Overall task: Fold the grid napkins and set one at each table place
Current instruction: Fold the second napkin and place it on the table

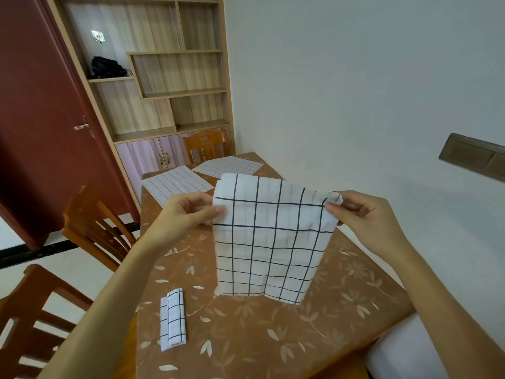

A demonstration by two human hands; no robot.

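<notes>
The grid napkin (269, 242) hung in the air over the middle of the bench (259, 348), doubled over along its top edge, with the layers draping down toward me. I could not tell whether its lower hem touched the bench. My left hand (188, 214) pinched the upper corner at nine o'clock, thumb in front and fingers behind. My right hand (363, 214) pinched the upper corner at three o'clock, where the cloth bunched into a small lump. Both hands were closed on this napkin and on nothing else.

To do the fold well, I judged the bunched corner needed squaring first, so that the black grid lines of the layers matched. The lines made a ready guide: with the hanging edges level, I would lower the cloth flat and press the crease on the bench, not in the air. The cloth looked soft and limp, so a light, even tension between the hands should keep it from sagging crooked.

At seven o'clock from it, near the bench edge, lay a folded napkin (173, 321), a narrow strip and a fair pattern for the width. At eleven and twelve o'clock, at the far end, two flat napkins (175, 184) waited unfolded, just before a chair (206, 144).
</notes>
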